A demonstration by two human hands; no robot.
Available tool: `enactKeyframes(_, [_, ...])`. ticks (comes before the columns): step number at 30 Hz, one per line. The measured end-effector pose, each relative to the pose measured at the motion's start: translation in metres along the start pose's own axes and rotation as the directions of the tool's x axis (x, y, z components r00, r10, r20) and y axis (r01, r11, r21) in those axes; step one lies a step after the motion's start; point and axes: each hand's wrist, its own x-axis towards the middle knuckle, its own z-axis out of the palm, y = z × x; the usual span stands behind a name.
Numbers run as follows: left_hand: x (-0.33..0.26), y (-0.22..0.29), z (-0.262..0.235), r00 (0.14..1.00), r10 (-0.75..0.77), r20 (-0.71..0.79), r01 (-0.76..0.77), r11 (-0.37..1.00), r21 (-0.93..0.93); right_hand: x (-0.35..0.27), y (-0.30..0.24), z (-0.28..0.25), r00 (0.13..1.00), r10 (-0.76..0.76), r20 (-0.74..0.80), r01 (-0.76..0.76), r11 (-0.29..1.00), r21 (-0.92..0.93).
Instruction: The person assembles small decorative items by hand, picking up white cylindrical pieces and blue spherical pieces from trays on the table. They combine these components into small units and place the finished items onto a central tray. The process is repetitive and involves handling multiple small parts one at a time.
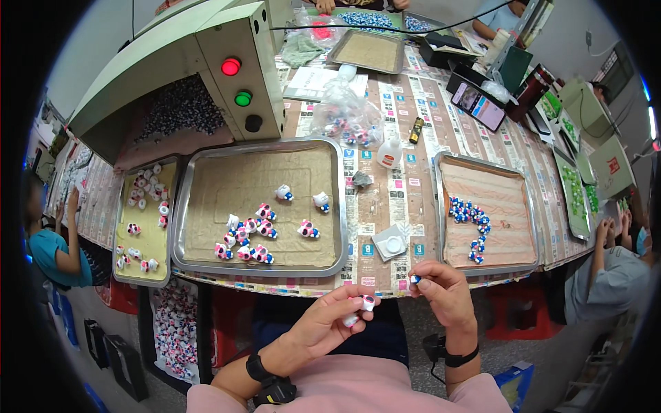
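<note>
Above my lap, near the table's front edge, my left hand (318,325) is closed on a small white toy figure head (368,302) with pink and dark markings. A second white piece (350,320) rests against its fingers. To the right, my right hand (449,294) pinches a tiny blue and white toy body (414,279) between thumb and fingertips, apart from the head. Ahead on the left, a large metal tray (213,175) bears several assembled figures and two plainer white ones. A smaller tray (509,237) at the right holds a cluster of blue and white bodies.
A narrow yellow-lined tray (146,230) with white heads stands at the left, by a machine (241,62) with red and green lights. Mid-table are a white bottle (390,153), a white dish (392,244) and a plastic bag (348,117). A phone (478,104) leans at the back right.
</note>
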Motion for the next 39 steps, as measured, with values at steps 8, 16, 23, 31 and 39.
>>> enactKeyframes(8, [-0.001,0.001,-0.006,0.998,-0.053,0.025,0.056,0.99,-0.132,0.003,-0.004,0.002,0.992,0.076,-0.1,-0.073,0.997,0.027])
enactKeyframes(16, [-0.003,-0.002,-0.005,0.997,0.016,0.072,-0.011,0.998,-0.063,0.021,-0.01,0.015,0.963,-0.206,-0.176,0.101,0.875,-0.473])
enactKeyframes(23, [-0.004,-0.003,-0.006,0.999,0.025,0.038,-0.023,0.999,-0.044,0.043,-0.014,0.034,0.928,-0.372,-0.005,0.193,0.493,-0.849])
enactKeyframes(31, [-0.004,-0.003,-0.013,0.999,0.035,-0.004,-0.035,0.999,-0.039,0.058,-0.005,0.033,0.894,-0.412,0.174,0.281,0.215,-0.935])
enactKeyframes(39, [-0.002,-0.004,-0.009,0.997,0.074,-0.009,-0.075,0.995,-0.06,0.053,-0.009,0.034,0.885,-0.43,0.181,0.291,0.205,-0.934])
